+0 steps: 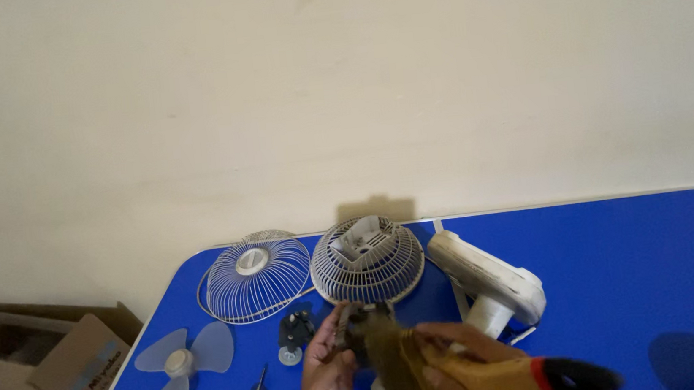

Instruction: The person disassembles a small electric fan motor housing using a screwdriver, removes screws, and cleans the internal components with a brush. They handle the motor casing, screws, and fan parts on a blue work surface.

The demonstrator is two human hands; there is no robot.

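Head view, down over table [625,261]

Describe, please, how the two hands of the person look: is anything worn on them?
Both hands are bare: no gloves, rings or watch are visible. The left hand shows only to the wrist, without a sleeve. The right hand is partly hidden behind a brown brush with a red and black handle, so its wrist cannot be seen.

Home repair spot, blue table [624,253], dismantled fan parts [368,261], plain wall [336,86]

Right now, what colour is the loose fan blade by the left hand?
Translucent pale blue fan blade, lying on the blue table. Head view shows it.
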